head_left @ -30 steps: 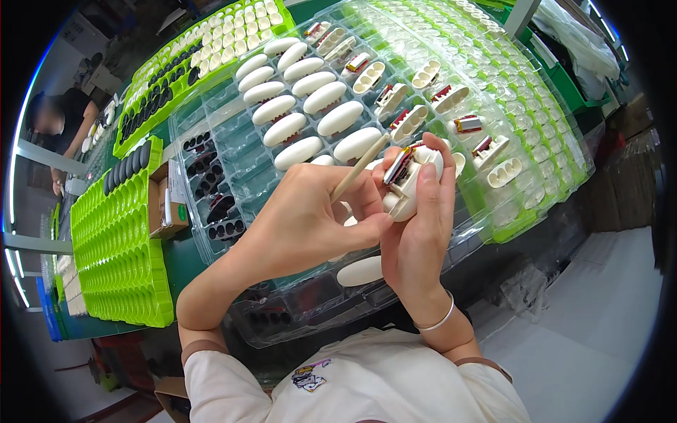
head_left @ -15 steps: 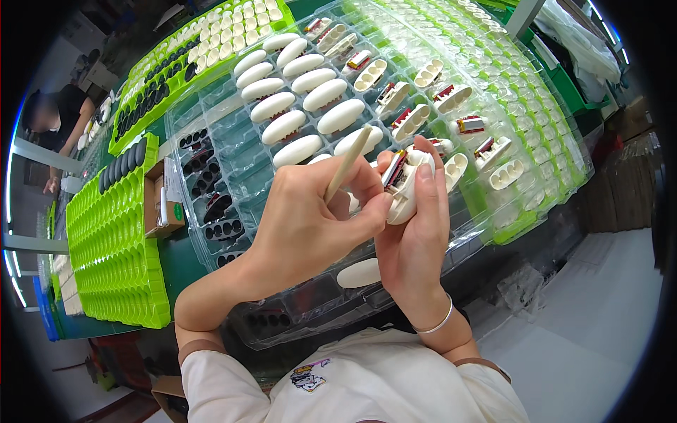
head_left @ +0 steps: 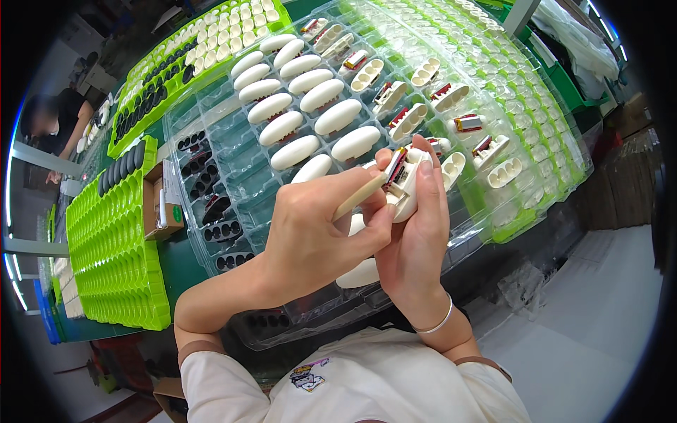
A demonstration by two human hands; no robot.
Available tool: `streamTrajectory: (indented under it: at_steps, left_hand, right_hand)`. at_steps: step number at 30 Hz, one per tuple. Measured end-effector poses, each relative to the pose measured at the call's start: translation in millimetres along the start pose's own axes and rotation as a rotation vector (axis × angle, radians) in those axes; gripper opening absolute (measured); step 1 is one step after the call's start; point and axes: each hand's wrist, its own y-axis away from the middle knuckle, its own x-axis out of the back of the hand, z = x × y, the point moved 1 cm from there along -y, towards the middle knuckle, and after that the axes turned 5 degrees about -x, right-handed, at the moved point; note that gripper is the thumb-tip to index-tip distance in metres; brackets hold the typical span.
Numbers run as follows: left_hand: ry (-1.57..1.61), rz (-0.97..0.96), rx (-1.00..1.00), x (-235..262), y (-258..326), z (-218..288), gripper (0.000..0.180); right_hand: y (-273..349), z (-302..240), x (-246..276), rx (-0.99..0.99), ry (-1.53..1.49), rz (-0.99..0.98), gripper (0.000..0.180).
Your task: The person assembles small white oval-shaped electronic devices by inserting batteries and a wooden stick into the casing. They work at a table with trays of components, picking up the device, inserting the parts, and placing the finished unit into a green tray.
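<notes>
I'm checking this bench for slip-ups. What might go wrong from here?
1. The left hand presses a thin stick into the open white case held by the right hand; a slip might scratch the red and metal parts inside.
2. The work is held above the clear tray of finished white shells; a dropped case might knock some loose.

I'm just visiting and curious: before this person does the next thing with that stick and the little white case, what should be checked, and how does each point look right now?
1. Right hand grips the white case firmly: ok.
2. Left hand pinches the stick: ok.
3. Stick tip reaches the case's open inside: ok; exact contact spot cannot tell.
4. Red part sits in the case: ok; fully seated cannot tell.
5. Case is held above the clear tray, not resting in it: ok.
6. Free pocket left in the tray: ok.
</notes>
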Motion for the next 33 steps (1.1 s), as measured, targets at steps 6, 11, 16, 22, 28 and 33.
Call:
streamTrajectory:
  at_steps: [6, 11, 16, 22, 28, 33]
  left_hand:
    - [-0.127, 0.075, -0.179, -8.4, 7.5, -2.1, 0.011]
    - [-0.091, 0.022, -0.116, -7.8, 5.1, -4.6, 0.022]
    - [-0.053, 0.026, -0.114, -9.6, 5.0, -8.3, 0.03]
    - [-0.078, 0.039, -0.081, -10.0, 3.8, -11.2, 0.03]
    - [0.026, -0.14, 0.104, -5.1, 0.8, -5.8, 0.03]
    - [0.254, -0.384, 0.225, -0.7, 9.1, 6.2, 0.021]
  right_hand:
    - [-0.5, 3.7, 0.8, 0.015, 0.006, -0.042, 0.032]
    - [-3.3, 1.7, 4.0, 0.026, -0.052, -0.066, 0.031]
    - [-3.5, 2.9, 3.1, 0.027, -0.096, -0.081, 0.031]
    - [-2.5, 5.3, 0.3, 0.004, -0.101, -0.069, 0.032]
    - [-3.8, 3.8, 3.4, 0.035, -0.144, -0.069, 0.031]
    - [-8.0, -10.4, 0.1, 0.221, -0.176, -0.02, 0.03]
